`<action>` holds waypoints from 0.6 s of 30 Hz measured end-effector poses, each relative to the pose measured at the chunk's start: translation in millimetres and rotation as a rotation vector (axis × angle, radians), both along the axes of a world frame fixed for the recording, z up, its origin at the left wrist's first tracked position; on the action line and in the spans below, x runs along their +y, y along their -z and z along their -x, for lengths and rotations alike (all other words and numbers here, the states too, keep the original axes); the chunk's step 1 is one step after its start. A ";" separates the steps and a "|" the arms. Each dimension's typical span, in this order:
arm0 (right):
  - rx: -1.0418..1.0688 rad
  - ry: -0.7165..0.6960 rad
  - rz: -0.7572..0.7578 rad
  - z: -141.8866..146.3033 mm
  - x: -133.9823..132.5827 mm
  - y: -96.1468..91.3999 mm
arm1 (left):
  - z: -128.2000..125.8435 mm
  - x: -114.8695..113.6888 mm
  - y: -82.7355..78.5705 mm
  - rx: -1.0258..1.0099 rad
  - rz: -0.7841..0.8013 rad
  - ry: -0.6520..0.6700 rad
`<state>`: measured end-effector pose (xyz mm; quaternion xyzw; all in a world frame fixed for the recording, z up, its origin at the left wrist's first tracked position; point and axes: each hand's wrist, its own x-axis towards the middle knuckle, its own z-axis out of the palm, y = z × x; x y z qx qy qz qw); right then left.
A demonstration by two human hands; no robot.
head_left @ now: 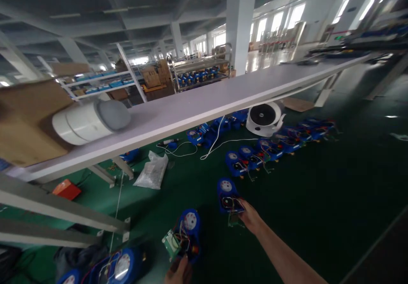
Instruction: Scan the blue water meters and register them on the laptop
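Note:
My right hand point(250, 217) grips the lower end of a blue water meter point(225, 186) with a round white dial. Its casing is uncovered, wires show inside, and a small green circuit board hangs below it. At the bottom middle, my left hand point(179, 270) is closed at the lower edge of another blue water meter point(190, 221). Loose coloured wires run from that one to a green circuit board point(172, 245) on its left side. Part of my left hand is cut off by the frame's bottom edge.
More blue meters point(236, 165) stand in a row on the green floor, others at the lower left point(123, 265). A long white bench point(191, 109) crosses ahead, carrying a white cylinder point(83, 122). A plastic bag point(152, 171), white cable and round fan-like device point(263, 116) lie beneath.

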<state>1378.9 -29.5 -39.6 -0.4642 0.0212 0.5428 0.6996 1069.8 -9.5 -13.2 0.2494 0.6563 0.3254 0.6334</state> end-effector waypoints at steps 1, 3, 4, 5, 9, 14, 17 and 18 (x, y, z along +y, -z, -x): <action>0.010 -0.001 0.016 -13.6 16.1 0.5 | -19.8 8.2 -0.3 -0.022 0.011 -0.032; 0.019 0.003 0.073 -34.9 43.2 1.3 | -58.1 25.6 -1.0 -0.045 0.018 -0.096; 0.022 0.005 0.112 -42.5 53.6 1.5 | -76.4 34.5 -1.2 -0.054 0.017 -0.125; 0.024 0.005 0.153 -48.4 61.9 1.7 | -93.9 43.3 -1.4 -0.063 0.015 -0.150; 0.035 0.002 0.285 -58.6 79.2 0.1 | -154.7 73.9 -2.7 -0.085 0.033 -0.232; 0.074 -0.023 0.272 -60.4 94.4 -1.9 | -206.7 98.2 -5.1 -0.100 0.066 -0.327; 0.094 -0.017 0.266 -61.0 107.8 -0.1 | -226.1 106.5 -5.2 -0.094 0.067 -0.387; 0.095 -0.006 0.279 -61.2 112.3 0.5 | -231.2 108.7 -5.1 -0.088 0.069 -0.408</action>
